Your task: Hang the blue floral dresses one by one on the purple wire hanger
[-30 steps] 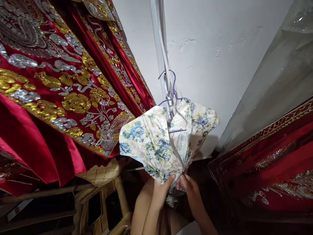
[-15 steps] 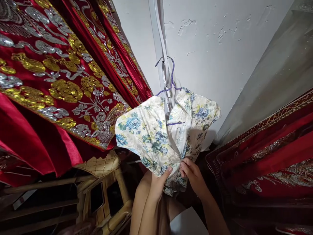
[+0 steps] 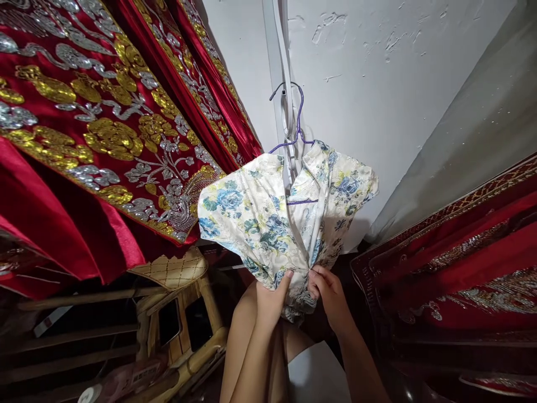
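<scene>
A cream dress with blue and yellow flowers (image 3: 268, 224) hangs on a purple wire hanger (image 3: 297, 126) from a white strip on the wall. My left hand (image 3: 272, 299) grips the gathered fabric at the lower front, thumb on top. My right hand (image 3: 329, 294) pinches the opening edge of the same dress just beside it. Both hands are closed on the cloth, nearly touching each other.
Red garments with gold and silver embroidery (image 3: 104, 129) hang close on the left. More red embroidered cloth (image 3: 461, 263) lies at the right. A bamboo stool with a quilted cushion (image 3: 176, 302) stands low left. A white wall (image 3: 377, 84) is behind.
Both hands have slid upward along the dress front, staying closed on the fabric. The view has shifted slightly, so the dress and hanger sit higher in the picture.
</scene>
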A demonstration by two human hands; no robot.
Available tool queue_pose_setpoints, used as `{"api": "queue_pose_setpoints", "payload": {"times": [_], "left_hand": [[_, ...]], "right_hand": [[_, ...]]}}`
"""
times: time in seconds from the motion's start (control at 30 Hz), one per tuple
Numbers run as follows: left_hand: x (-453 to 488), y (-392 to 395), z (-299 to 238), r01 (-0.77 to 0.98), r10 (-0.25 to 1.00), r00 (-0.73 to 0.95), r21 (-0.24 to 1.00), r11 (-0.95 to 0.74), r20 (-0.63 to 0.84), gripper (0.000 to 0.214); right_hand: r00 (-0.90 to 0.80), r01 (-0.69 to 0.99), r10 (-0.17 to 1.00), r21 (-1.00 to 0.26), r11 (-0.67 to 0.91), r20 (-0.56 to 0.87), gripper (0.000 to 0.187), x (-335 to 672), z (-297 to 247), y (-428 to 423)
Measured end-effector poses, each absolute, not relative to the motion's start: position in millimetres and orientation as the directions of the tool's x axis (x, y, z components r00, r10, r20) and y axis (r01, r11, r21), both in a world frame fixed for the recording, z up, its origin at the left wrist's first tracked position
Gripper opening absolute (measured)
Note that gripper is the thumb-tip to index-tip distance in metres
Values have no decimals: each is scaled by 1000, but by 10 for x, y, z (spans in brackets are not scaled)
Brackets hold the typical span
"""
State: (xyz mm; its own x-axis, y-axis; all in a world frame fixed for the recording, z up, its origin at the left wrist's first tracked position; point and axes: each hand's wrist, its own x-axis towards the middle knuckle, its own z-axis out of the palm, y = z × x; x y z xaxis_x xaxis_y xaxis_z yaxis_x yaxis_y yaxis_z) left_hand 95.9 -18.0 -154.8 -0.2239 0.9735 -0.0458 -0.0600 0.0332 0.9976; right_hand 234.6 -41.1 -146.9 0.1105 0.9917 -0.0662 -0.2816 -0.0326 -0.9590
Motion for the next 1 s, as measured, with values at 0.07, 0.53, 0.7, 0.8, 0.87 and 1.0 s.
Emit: {"api": "queue_pose_setpoints", "payload": {"times": [0.07, 0.53, 0.7, 0.8, 0.87, 1.0], "left_hand": [[866, -142, -1586, -9, 951, -309, 1000, 10, -13, 41], [1062, -31, -1664, 465, 902, 306, 778, -422, 305, 15], [1221, 2, -1722, 623, 928, 297, 690, -368, 227, 13], [1379, -21, -1682, 756, 939, 329, 567, -327, 102, 15], [1476, -27, -1605, 817, 928, 373, 476, -327, -3, 19], [1511, 67, -1249, 808, 879, 470, 442, -389, -85, 20]], "right_hand": [[94, -281, 991, -958, -64, -94, 44, 2359, -1473, -408], [13, -76, 993, -990, -116, -117, 31, 2380, -1424, -281], [194, -109, 980, -994, -15, -36, 32, 2531, -997, 114], [238, -95, 965, -986, 136, 110, 30, 2597, -427, 460], [242, -154, 950, -959, 239, 198, 28, 2620, -68, 641], [220, -191, 930, -922, 336, 293, 24, 2657, 240, 728]]}}
